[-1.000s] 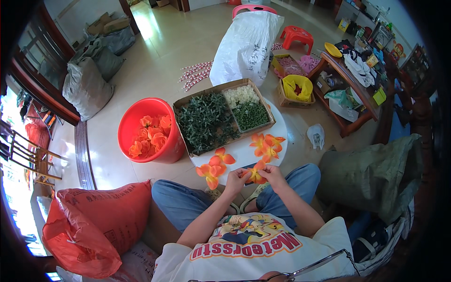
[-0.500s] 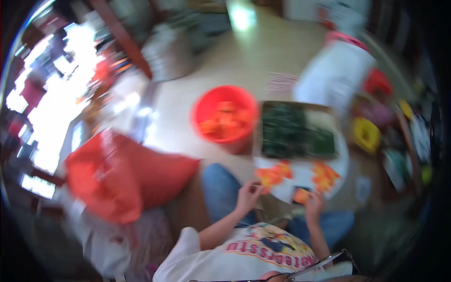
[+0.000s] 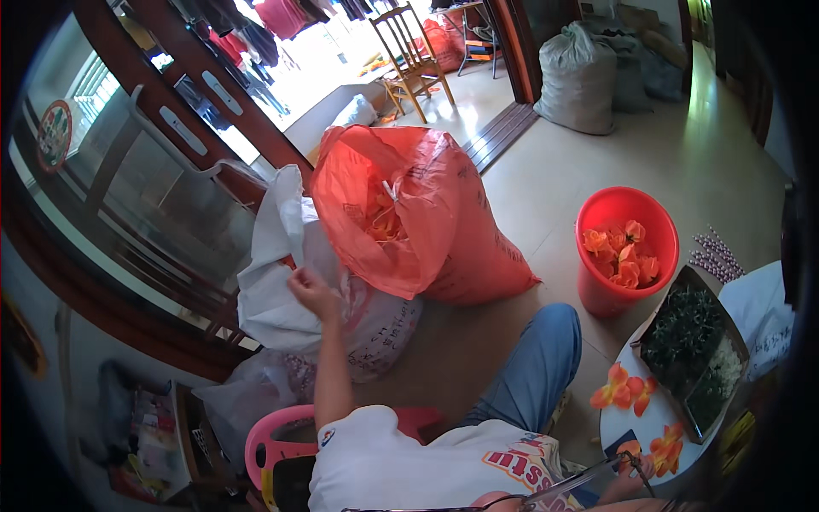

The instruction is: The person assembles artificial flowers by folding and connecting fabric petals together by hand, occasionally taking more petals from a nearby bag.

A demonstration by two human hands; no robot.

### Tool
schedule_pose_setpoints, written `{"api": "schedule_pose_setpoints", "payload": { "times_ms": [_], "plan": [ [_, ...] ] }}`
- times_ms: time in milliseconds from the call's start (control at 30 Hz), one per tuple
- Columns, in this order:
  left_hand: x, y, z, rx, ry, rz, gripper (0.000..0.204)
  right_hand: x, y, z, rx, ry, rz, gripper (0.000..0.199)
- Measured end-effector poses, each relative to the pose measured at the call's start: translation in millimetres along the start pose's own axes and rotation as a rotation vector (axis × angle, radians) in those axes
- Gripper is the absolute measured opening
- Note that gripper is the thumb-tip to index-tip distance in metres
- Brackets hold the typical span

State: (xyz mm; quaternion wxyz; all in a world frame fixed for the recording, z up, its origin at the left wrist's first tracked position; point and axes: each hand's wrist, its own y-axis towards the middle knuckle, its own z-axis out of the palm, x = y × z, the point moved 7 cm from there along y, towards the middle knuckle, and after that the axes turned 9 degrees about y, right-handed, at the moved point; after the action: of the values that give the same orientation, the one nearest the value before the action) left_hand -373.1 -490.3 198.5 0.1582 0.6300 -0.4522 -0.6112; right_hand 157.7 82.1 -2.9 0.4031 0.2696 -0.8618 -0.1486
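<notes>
My left hand (image 3: 314, 294) reaches out to the left, at the open mouth of a white woven sack (image 3: 275, 299). Its fingers are bent together against the sack's folds, and whatever they pinch is too small to make out. Down at the lower right, my right hand (image 3: 641, 471) is partly covered by an eyeglass frame (image 3: 589, 478). It grips a peach-orange petal (image 3: 630, 447) over a small dark blue square (image 3: 616, 442) on the white round table (image 3: 607, 418). Orange flower petals (image 3: 667, 448) lie beside that hand, with another orange cluster (image 3: 621, 390) farther off.
A large red sack (image 3: 478, 247) with orange petals inside stands beside the white one. A red bucket (image 3: 589, 286) holds orange flowers. On the table is a box (image 3: 682, 341) of dark green pieces. Nearby are a pink chair (image 3: 264, 444), glass doors (image 3: 162, 222) and a wooden chair (image 3: 409, 64).
The view has swung to the left. My left hand has gone from beside the orange petals on the table to the white sack. My right hand stays at the table with the petal.
</notes>
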Motion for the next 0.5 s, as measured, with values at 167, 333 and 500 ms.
{"api": "schedule_pose_setpoints", "payload": {
  "times_ms": [167,333,500],
  "plan": [
    [183.6,33.4,15.1,0.355,0.528,-0.074,0.015,11.5,11.5,2.1,0.028,0.059,-0.001,0.020],
    [196.9,-32.8,101.6,1.113,0.945,0.294,0.019,-1.6,4.4,0.2,-0.006,0.135,0.004,0.006],
    [206.3,-20.9,93.1,0.846,0.652,-0.111,0.020,13.3,11.4,2.2,0.048,0.217,0.085,0.004]
  ]
}}
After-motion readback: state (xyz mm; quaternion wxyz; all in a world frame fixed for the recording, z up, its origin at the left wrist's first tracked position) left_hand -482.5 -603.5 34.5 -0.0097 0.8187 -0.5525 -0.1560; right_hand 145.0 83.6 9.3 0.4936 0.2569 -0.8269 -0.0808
